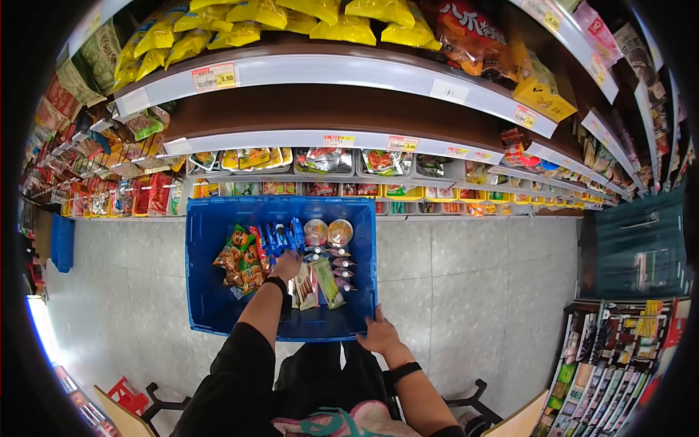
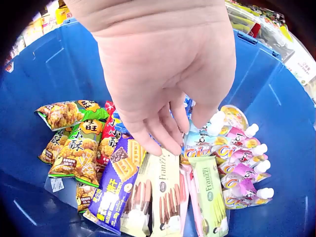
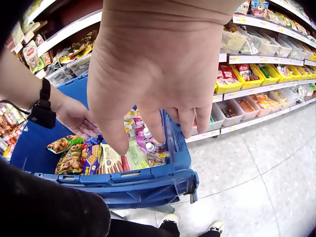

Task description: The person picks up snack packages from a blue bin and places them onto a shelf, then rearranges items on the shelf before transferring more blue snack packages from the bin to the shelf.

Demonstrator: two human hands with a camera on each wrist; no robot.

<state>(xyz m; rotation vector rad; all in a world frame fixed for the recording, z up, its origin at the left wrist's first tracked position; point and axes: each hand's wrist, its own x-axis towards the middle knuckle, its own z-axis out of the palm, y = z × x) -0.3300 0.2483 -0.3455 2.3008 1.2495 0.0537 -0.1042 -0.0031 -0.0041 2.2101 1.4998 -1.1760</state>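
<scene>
Inside a blue plastic crate [image 1: 211, 306], my left hand [image 1: 286, 266] reaches down over the packed snacks. Its loosely bent fingers [image 2: 163, 131] come right to the top of a cream Franzzi biscuit pack [image 2: 166, 192], with the thumb apart beside a light-blue capped pouch [image 2: 201, 138]. A purple biscuit pack [image 2: 116, 185] and a green Franzzi pack [image 2: 208, 192] lie either side. Orange-and-green snack bags [image 2: 79, 153] fill the left; capped pink-purple pouches [image 2: 247, 175] line the right. My right hand [image 1: 380, 333] rests at the crate's front right corner, fingers extended along the rim.
Shop shelves with yellow snack bags [image 1: 291, 18] and price labels rise behind the crate. Two round lidded cups [image 1: 339, 233] stand at its back. A dark green bin [image 1: 633, 247] and a magazine-like rack of packs [image 1: 604, 371] stand at right on the tiled floor [image 1: 473, 277].
</scene>
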